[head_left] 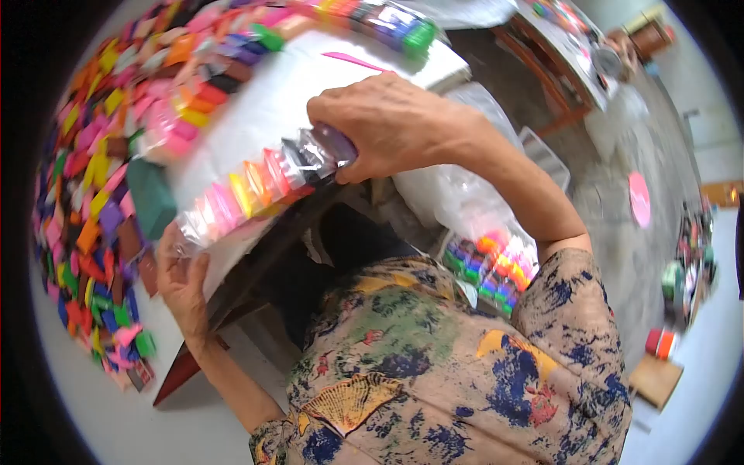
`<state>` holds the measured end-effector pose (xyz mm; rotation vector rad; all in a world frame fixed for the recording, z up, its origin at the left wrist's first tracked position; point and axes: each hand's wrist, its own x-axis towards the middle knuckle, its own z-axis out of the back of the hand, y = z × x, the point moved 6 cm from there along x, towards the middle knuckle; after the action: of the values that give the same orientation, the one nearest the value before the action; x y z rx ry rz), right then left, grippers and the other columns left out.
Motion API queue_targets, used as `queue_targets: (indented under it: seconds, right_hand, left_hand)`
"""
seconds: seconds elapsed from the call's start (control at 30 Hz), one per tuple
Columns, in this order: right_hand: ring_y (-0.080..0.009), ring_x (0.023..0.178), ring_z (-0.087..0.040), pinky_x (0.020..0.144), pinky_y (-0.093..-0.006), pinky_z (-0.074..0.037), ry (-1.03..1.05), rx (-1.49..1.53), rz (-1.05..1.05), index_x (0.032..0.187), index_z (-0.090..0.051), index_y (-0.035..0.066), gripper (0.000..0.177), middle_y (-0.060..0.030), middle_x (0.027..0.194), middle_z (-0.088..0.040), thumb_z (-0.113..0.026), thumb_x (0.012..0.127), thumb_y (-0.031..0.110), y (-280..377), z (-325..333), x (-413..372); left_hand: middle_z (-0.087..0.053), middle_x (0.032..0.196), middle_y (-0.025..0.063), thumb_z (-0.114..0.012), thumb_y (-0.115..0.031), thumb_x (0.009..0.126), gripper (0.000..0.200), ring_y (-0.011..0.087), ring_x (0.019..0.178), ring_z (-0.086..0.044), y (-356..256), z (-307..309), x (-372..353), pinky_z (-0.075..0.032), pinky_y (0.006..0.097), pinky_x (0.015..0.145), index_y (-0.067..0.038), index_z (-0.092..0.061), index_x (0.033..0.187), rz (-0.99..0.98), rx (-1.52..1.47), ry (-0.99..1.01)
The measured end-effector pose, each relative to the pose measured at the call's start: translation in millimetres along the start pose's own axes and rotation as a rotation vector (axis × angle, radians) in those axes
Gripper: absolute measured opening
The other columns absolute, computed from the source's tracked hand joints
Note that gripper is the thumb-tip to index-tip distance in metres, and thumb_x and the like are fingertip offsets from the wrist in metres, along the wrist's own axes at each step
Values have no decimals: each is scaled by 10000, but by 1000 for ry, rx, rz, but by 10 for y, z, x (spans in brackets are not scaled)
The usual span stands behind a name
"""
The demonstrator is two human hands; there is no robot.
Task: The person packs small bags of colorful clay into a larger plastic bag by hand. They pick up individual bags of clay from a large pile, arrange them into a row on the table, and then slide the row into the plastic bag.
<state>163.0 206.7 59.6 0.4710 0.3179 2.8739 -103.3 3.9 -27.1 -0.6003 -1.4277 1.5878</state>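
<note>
A row of small colored packets in clear wrap (248,187) stretches between my hands over the table's front edge, running from clear and pink through yellow, orange and red to black and purple. My left hand (184,283) grips its lower left end, fingers and thumb round the clear wrap. At the other end my right hand (380,128) is closed round the dark and purple packets. A dark green block (151,198) lies on the table just beyond my left hand. Past my right hand, a thin pink tool (355,61) rests on the white surface (271,93).
Many loose colored pieces (97,225) cover the table's left side. Another wrapped multicolored row (387,29) lies at the back. A bag of colored packets (492,267) is beside my body, below clear plastic (442,194). A second table (562,58) stands at upper right.
</note>
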Motion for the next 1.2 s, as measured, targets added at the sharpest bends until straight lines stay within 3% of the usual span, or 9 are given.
queue_targets:
  seconds: [0.1, 0.27, 0.5, 0.7, 0.77, 0.9, 1.03, 1.07, 1.2]
  right_hand:
    - [-362, 830, -668, 760, -431, -519, -36, -11, -312, 956, -612, 3, 409, -185, 858, -663, -761, 690, 276, -197, 286, -736]
    - [-186, 779, -658, 728, -315, -514, -362, 153, -905, 1073, -649, 42, 505, -71, 856, -675, -838, 653, 249, -440, 509, -2562]
    - [-134, 768, -687, 700, -268, -543, -892, 420, -1592, 1132, -651, -31, 456, -89, 920, -727, -826, 765, 177, -214, -383, -5215]
    - [-187, 753, -698, 684, -326, -539, -509, 267, -2188, 966, -720, -53, 525, -125, 884, -742, -859, 652, 345, -118, -1732, -6493]
    - [-259, 808, -729, 744, -363, -548, -391, 229, -2291, 974, -749, -3, 507, -177, 909, -744, -816, 668, 395, -179, -2337, -6931]
    - [-181, 775, -687, 743, -325, -524, -790, 627, -2104, 1029, -743, 6, 493, -107, 906, -740, -821, 704, 369, -262, -3045, -6921]
    - [-219, 878, -684, 731, -371, -552, -938, 770, -2075, 1180, -656, -25, 576, -126, 1024, -713, -719, 842, 437, -322, -3727, -7132]
    - [-259, 981, -657, 755, -428, -547, -717, 626, -2237, 1278, -607, 24, 620, -142, 1174, -669, -658, 878, 495, -276, -3863, -7197]
    - [-394, 1070, -618, 760, -579, -528, -384, 561, -2237, 1384, -513, 81, 648, -187, 1315, -583, -659, 883, 465, -316, -4577, -7369]
  left_hand:
    - [-564, 1340, 154, -579, -9, 952, 450, 228, 1261, -528, -85, -79, 34, -393, 351, 1095, 25, -481, 1389, -41, 125, 40]
    - [-607, 1281, 187, -524, -25, 992, 372, 245, 1226, -565, -32, -49, 75, -393, 352, 1099, 48, -503, 1356, -59, 191, 23]
    - [-603, 1308, 183, -525, -54, 1006, 339, 234, 1225, -573, -34, -47, 124, -412, 334, 1075, 48, -530, 1329, -40, 253, -13]
    - [-601, 1317, 179, -502, -92, 1026, 355, 231, 1252, -552, 6, -13, 129, -393, 333, 1087, 47, -499, 1353, 34, 183, -43]
    - [-599, 1318, 179, -500, -91, 1027, 349, 232, 1252, -552, 6, 1, 130, -393, 333, 1088, 47, -503, 1347, 56, 178, -62]
    - [-610, 1300, 179, -496, -86, 1027, 340, 235, 1240, -565, 52, 85, 164, -393, 327, 1088, 50, -507, 1339, 13, 202, -62]
    - [-609, 1310, 172, -504, -99, 1029, 341, 226, 1254, -559, 59, 111, 168, -401, 316, 1084, 38, -509, 1342, 1, 231, -46]
    - [-605, 1320, 169, -508, -107, 1030, 344, 221, 1264, -553, 65, 117, 172, -406, 312, 1081, 31, -509, 1345, -2, 236, -40]
    - [-607, 1306, 182, -502, -89, 1029, 330, 226, 1248, -563, 99, 165, 206, -396, 318, 1095, 51, -513, 1328, -4, 203, -42]
